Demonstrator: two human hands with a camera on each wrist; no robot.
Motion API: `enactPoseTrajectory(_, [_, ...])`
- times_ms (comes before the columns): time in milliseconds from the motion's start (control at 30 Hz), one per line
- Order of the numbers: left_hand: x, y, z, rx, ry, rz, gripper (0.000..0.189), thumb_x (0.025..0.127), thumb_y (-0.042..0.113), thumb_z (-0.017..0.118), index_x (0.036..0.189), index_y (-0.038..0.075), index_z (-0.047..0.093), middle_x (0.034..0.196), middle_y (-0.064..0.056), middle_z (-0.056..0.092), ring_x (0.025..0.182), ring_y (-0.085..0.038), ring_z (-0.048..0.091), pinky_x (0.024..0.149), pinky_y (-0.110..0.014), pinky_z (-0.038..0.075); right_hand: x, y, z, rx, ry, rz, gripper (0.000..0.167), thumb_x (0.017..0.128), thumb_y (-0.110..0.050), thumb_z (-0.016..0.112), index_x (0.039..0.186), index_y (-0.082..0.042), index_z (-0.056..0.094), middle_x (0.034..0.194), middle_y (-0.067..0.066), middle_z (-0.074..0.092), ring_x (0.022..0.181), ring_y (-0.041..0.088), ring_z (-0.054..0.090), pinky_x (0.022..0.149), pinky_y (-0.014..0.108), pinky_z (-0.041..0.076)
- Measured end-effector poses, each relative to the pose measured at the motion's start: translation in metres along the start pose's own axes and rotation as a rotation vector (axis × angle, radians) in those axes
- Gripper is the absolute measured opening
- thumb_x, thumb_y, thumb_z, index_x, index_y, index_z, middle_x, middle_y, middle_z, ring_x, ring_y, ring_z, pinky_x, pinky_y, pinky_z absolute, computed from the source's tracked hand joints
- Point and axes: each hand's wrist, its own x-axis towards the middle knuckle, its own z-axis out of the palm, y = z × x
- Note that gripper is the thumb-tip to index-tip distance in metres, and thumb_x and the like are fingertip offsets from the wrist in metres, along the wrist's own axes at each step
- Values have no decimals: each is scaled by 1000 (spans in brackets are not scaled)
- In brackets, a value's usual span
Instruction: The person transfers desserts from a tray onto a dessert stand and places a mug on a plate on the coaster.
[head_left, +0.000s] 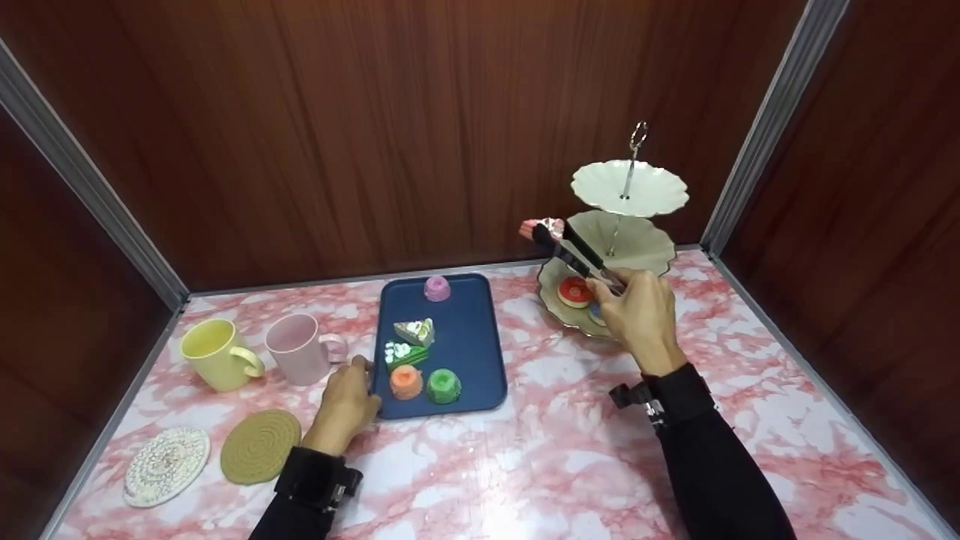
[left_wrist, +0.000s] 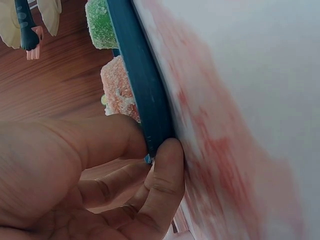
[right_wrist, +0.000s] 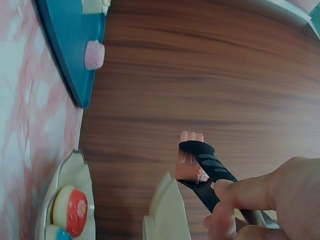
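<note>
Dark wood-grain panels enclose a pink-and-white marbled tabletop [head_left: 525,480]. At far left, a yellow mug [head_left: 210,356] and a pink mug [head_left: 292,352] stand behind a white coaster [head_left: 166,466] and an olive coaster [head_left: 260,448]. Near the middle, a blue tray [head_left: 469,330] bears a purple molded sweet [head_left: 436,289] at its back, two cake wedges, then an orange sweet [head_left: 406,382] and a green sweet [head_left: 444,387] at the front. On the right rises a tiered stand [head_left: 656,191] of scalloped plates; a red-topped ring [head_left: 574,291] and a partly hidden blue-topped piece sit on its lowest plate, the hand above blocking some of it. The left hand [head_left: 349,397] pinches the tray's near-left edge between thumb and finger. The right hand [head_left: 641,315] curls around black-tipped tongs [head_left: 585,248], whose closed tips clasp a pink cake slice [head_left: 529,229] in the air, just left of the upper plates.
</note>
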Motion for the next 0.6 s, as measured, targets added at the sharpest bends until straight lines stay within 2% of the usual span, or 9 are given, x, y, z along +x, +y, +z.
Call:
enactPoseTrajectory(300, [0,0,0,-4,6,-5,48,69,1,64,116,0,52,95,-16,58,94,-32,56,83,-45,45,4,9,-5,-46,58,42,25,78,-38,69,86,-15,74,78,8,71,71,30,65,61,43,44])
enactPoseTrajectory(500, [0,1,0,-3,-6,-19,49,70,2,65,117,2,52,96,-15,57,94,-31,55,84,-45,46,4,12,-7,-91,103,66,24,78,-38,69,77,-14,71,75,10,70,67,32,63,56,44,43])
enactPoseTrajectory(600, [-1,1,0,9,1,-3,48,69,2,65,115,1,53,93,-15,58,92,-32,56,82,-45,46,3,12,-7,-107,117,66,23,78,-37,69,75,-14,69,74,10,69,66,33,63,54,46,43])
